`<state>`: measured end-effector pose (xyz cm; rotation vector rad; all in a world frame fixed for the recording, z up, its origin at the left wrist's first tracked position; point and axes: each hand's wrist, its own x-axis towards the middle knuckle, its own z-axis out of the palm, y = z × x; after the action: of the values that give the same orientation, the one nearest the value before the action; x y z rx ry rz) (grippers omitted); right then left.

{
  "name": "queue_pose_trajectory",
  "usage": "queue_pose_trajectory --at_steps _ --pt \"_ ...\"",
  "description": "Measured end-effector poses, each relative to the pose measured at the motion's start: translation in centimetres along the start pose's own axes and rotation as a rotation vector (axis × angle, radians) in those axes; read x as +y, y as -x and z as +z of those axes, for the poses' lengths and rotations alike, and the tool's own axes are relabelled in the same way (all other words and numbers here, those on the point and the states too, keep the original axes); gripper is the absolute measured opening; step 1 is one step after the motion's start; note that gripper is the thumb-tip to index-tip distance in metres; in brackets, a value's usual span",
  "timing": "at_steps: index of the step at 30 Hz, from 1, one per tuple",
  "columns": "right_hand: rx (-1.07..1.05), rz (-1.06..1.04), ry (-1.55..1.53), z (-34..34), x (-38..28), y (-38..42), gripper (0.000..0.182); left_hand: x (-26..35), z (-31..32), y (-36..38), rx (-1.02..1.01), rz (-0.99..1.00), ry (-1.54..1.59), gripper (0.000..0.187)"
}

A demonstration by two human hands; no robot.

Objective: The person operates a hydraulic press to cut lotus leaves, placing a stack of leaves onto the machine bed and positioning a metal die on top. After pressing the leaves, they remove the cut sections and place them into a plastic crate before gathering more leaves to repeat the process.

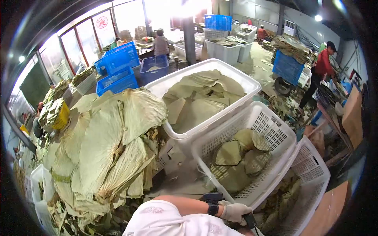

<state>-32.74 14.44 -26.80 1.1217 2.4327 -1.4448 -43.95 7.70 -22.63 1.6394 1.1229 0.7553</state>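
My left hand (234, 212) wears a pale glove and reaches across the bottom of the head view. A black watch (213, 208) and a small black device (213, 196) sit on its wrist. The fingers are closed at a black object (249, 220), whose kind I cannot make out. Just beyond it stands a white perforated crate (275, 129) with several folded dried leaves (252, 159) inside. A second white crate (315, 165) holding leaf scraps lies to the right. My right hand does not show at the lower edge.
A tall stack of large dried leaves (98, 145) rises on the left. Ahead stands a white tub (189, 135) of leaves. Blue crates (116, 80), a dark post (189, 39) and a loaded blue cart (287, 67) are farther back. A person in red (325, 63) stands at right.
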Motion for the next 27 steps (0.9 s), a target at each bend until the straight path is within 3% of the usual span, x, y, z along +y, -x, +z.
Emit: queue_pose_trajectory --at_steps 7,10,12,15,18,22,24,25,27 --pt "-0.078 -0.056 0.074 1.7 0.8 0.2 0.033 2.8 0.7 3.4 0.196 0.038 0.052 0.034" --pt "-0.103 -0.073 0.099 2.3 1.0 0.2 0.034 4.1 1.1 4.4 0.225 -0.018 -0.081 0.036" --pt "-0.12 -0.083 0.118 2.5 1.3 0.3 0.034 7.5 0.1 5.7 0.122 -0.241 -0.259 0.039" --pt "-0.135 -0.097 0.135 2.8 1.5 0.3 0.035 7.8 0.7 5.1 0.183 -0.137 -0.333 0.04" --pt "-0.149 -0.112 0.16 3.1 1.7 0.3 0.036 9.2 0.2 5.3 0.114 -0.193 -0.251 0.037" --pt "-0.173 -0.129 0.184 3.9 2.3 0.3 0.037 7.1 1.4 4.5 0.071 -0.093 -0.19 0.036" --pt "-0.189 -0.138 0.203 4.1 3.0 0.5 0.037 9.1 0.1 5.4 0.002 -0.216 -0.161 0.037" --pt "-0.198 -0.146 0.213 4.2 3.2 0.5 0.037 6.9 0.9 4.8 -0.039 -0.345 -0.08 0.052" --pt "-0.221 -0.166 0.232 4.6 3.7 0.2 0.038 4.1 1.6 4.1 0.05 -0.269 -0.02 0.052"
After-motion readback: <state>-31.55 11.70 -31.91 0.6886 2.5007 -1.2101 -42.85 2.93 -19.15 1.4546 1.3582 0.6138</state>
